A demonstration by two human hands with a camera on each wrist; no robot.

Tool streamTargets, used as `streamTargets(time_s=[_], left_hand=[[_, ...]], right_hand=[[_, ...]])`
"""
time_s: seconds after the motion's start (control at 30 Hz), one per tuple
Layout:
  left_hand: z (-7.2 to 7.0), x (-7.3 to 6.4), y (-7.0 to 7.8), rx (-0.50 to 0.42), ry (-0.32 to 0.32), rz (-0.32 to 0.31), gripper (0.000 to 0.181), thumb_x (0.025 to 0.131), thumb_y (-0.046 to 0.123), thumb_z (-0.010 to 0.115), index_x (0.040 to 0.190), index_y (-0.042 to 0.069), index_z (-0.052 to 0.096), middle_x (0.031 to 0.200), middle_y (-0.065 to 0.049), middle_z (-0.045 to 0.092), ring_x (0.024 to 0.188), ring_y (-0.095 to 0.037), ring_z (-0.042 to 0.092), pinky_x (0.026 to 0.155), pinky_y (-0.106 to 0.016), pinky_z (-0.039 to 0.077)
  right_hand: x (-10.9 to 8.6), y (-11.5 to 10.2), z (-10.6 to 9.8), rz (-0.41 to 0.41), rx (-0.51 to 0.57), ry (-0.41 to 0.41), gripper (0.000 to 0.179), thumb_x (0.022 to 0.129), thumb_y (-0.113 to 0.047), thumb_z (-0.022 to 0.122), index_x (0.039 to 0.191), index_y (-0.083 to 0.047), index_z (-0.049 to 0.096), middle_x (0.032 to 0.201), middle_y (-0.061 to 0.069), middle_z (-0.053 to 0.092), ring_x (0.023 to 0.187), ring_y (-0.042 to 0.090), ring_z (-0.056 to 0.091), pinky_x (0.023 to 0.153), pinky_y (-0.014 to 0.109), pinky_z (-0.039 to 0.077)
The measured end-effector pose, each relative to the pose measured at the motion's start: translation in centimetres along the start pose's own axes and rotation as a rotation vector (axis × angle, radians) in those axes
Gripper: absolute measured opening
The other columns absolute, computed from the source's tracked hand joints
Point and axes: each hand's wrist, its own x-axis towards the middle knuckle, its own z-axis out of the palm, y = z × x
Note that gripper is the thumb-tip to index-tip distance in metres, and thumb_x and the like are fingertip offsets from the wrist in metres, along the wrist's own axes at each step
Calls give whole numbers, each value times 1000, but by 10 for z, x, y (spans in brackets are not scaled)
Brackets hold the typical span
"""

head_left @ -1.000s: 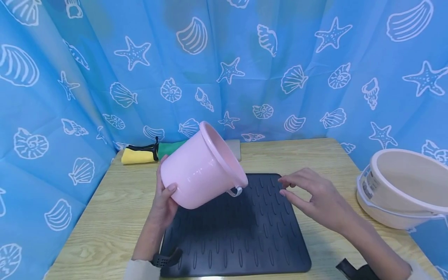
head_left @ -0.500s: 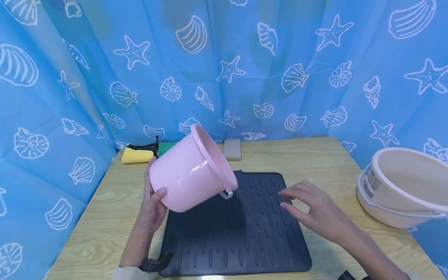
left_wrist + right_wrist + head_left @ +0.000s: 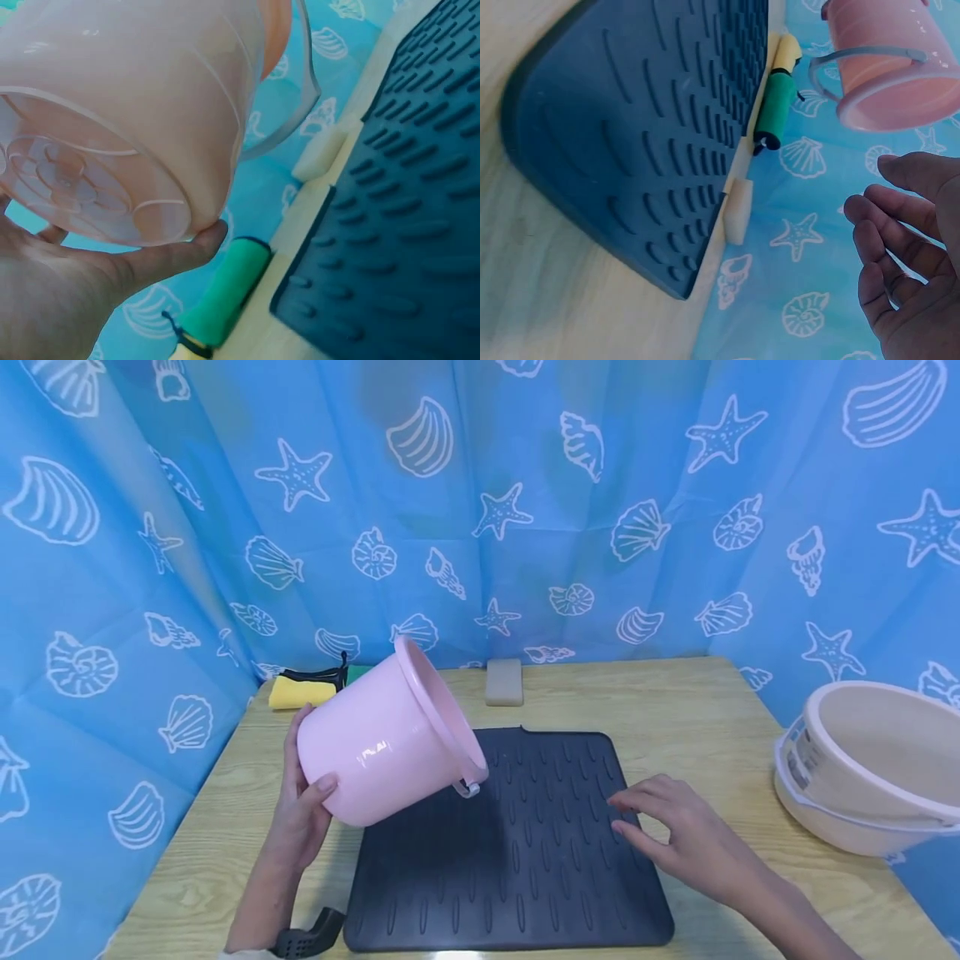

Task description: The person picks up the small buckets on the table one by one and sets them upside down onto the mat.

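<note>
A pink bucket [image 3: 382,743] is tilted in the air above the left part of a dark ribbed mat [image 3: 555,860], its mouth facing right. My left hand [image 3: 300,818] grips it by the base. The left wrist view shows the thumb pressed against the lower edge of the bucket [image 3: 135,82]; most of the other fingers are hidden behind it. Near the bucket's rim hangs its pale handle [image 3: 467,788]. Over the mat's right edge, my right hand [image 3: 678,831] hovers with loosely bent fingers. Nothing lies between them, and in the right wrist view the bucket [image 3: 889,67] is apart from them.
Beige nested-looking buckets [image 3: 817,777] stand at the right. Along the back of the wooden table [image 3: 675,693] lie a yellow roll [image 3: 302,693], a green roll [image 3: 358,672] partly hidden by the bucket, and a beige block [image 3: 504,683]. A blue shell-patterned curtain [image 3: 450,510] hangs behind.
My left hand has carried the bucket left and slightly down, uncovering the beige block and more of the mat. The right hand has dropped a little lower in the head view.
</note>
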Motion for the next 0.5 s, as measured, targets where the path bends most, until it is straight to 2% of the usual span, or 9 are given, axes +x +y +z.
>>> streamTargets(time_s=[0.27, 0.5], left_hand=[[-9, -8, 9, 22, 14, -10, 86, 89, 4, 53, 158, 37, 14, 153, -7, 25, 133, -29, 32, 93, -33, 53], [-18, -14, 18, 10, 32, 5, 85, 90, 4, 53, 158, 37, 15, 152, -6, 24, 132, -27, 32, 93, -31, 52]], right_hand=[[-18, 6, 9, 33, -8, -24, 29, 78, -13, 85, 105, -21, 75, 101, -15, 65, 91, 5, 59, 73, 33, 54], [-31, 9, 17, 53, -8, -39, 31, 78, -13, 86, 105, -22, 76, 100, -16, 65, 90, 3, 58, 73, 31, 54]])
